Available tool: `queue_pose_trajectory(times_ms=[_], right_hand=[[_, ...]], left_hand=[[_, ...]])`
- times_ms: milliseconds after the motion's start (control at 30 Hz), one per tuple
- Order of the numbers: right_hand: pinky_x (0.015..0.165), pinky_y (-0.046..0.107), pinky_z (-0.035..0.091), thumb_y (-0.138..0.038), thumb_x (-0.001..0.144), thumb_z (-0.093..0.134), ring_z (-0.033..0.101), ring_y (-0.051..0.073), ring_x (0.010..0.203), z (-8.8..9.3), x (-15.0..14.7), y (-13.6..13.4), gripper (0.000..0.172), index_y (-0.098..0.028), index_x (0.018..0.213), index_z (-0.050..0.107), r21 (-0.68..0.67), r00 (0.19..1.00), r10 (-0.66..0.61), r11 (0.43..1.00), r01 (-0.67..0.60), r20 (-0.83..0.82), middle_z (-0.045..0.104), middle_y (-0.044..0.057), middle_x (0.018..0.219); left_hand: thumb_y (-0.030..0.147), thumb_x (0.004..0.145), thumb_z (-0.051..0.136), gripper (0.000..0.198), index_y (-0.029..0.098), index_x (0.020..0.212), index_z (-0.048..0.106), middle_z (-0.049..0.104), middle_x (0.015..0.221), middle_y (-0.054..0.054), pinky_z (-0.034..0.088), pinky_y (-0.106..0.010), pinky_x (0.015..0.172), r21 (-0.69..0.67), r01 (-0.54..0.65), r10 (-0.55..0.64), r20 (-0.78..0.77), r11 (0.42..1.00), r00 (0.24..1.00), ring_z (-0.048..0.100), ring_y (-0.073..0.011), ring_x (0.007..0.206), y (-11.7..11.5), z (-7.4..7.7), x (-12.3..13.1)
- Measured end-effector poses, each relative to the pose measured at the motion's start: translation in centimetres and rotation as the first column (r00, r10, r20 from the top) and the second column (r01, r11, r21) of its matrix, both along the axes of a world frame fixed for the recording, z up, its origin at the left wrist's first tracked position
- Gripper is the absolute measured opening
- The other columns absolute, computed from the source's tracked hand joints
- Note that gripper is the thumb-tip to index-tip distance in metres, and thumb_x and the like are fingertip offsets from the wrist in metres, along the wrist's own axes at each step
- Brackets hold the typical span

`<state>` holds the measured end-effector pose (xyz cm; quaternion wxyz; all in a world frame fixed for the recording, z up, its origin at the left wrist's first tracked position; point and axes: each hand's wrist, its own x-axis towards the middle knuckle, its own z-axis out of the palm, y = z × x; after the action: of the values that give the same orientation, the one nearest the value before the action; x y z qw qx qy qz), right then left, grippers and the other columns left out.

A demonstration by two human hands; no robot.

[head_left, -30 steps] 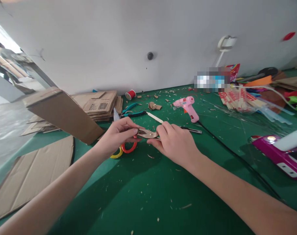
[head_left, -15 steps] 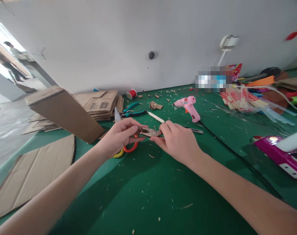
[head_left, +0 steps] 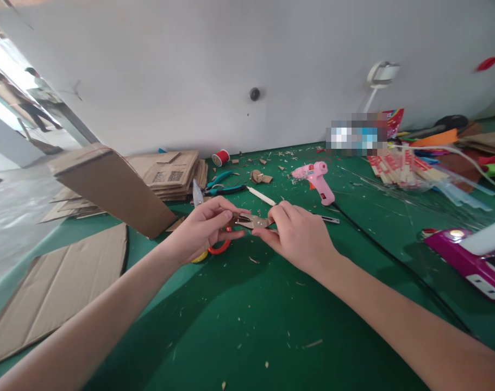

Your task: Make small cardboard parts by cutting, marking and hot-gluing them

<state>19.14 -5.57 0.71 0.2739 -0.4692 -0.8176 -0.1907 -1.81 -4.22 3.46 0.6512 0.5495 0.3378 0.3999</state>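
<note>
In my right hand (head_left: pixel 300 231) are silver metal pliers (head_left: pixel 255 221), jaws pointing left; the fist hides their handles. The fingers of my left hand (head_left: pixel 204 225) are closed on a small brown piece (head_left: pixel 234 218) at the jaws, mostly hidden by the fingertips, so I cannot tell its kind. Beneath and behind the left hand lie scissors with orange and yellow handles (head_left: pixel 220 247). A white-handled tool (head_left: pixel 261 196) and teal-handled pliers (head_left: pixel 226 190) lie just beyond both hands.
A pink glue gun (head_left: pixel 314 176) trails its black cable to the right. At left are a bent cardboard piece (head_left: pixel 117 190), a flat cardboard sheet (head_left: pixel 63 288) and stacked cardboard (head_left: pixel 169 174). A red thread spool (head_left: pixel 220 157) stands near the wall. A purple device (head_left: pixel 463 260) sits at right.
The view has shifted slightly. Both hands keep their hold, with the pliers and the brown piece still together in nearly the same place.
</note>
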Motion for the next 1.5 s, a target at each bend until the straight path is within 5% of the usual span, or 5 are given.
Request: queue_pose_trajectory(times_ms=[633,933,1067,1233,1500], right_hand=[[0.046,0.025,0.018,-0.056,0.092,0.031,0.048,0.012,0.056,0.8,0.0,-0.6,0.051,-0.014,0.078,0.056,-0.058,0.997,0.024,0.998,-0.028,-0.076,0.056,0.003,0.070],[0.052,0.026,0.037,-0.052,0.094,0.028,0.057,0.016,0.066,0.6,-0.4,0.1,0.044,-0.018,0.079,0.052,-0.504,0.856,-0.114,0.844,-0.184,-0.505,0.060,0.004,0.073],[0.068,0.034,0.050,-0.040,0.090,0.041,0.061,0.023,0.090,0.2,-0.4,1.8,0.041,-0.011,0.117,0.049,-0.465,0.890,-0.074,0.870,-0.163,-0.450,0.055,0.018,0.111],[0.091,0.044,0.048,-0.026,0.087,0.043,0.030,0.032,0.133,0.4,0.2,2.1,0.055,-0.018,0.141,0.031,-0.336,0.963,0.132,0.919,-0.208,-0.234,0.030,0.015,0.145],[0.086,0.036,0.051,-0.027,0.090,0.047,0.059,0.020,0.103,0.3,-0.4,0.2,0.044,-0.024,0.133,0.041,-0.505,0.888,0.224,0.755,-0.419,-0.403,0.056,0.007,0.125]], left_hand=[[0.034,0.085,0.059,0.016,0.020,0.086,0.053,0.067,0.091,-0.002,0.058,-0.037,0.072,0.074,-0.015,0.015,-0.005,0.997,1.000,0.066,-0.0152,0.078,0.0,-0.1,0.4],[0.030,0.084,0.058,0.017,0.019,0.097,0.059,0.064,0.066,-0.001,0.050,-0.026,0.055,0.516,-0.230,0.464,-0.387,0.825,0.796,0.061,-0.0147,0.055,1.5,-1.3,-1.0],[0.028,0.083,0.055,0.012,0.019,0.092,0.055,0.065,0.077,-0.004,0.053,-0.027,0.061,0.456,-0.132,0.356,-0.451,0.880,0.818,0.066,-0.0184,0.073,1.3,-1.2,-0.7],[0.024,0.086,0.048,0.009,0.021,0.091,0.055,0.065,0.079,-0.001,0.052,-0.028,0.068,0.479,0.117,0.248,-0.630,0.870,0.736,0.065,-0.0156,0.074,-0.4,-0.8,0.4],[0.020,0.088,0.039,0.025,0.020,0.104,0.058,0.059,0.105,-0.007,0.053,-0.025,0.061,0.418,0.094,0.170,-0.551,0.904,0.817,0.063,-0.0121,0.072,-1.3,-1.4,1.9]])
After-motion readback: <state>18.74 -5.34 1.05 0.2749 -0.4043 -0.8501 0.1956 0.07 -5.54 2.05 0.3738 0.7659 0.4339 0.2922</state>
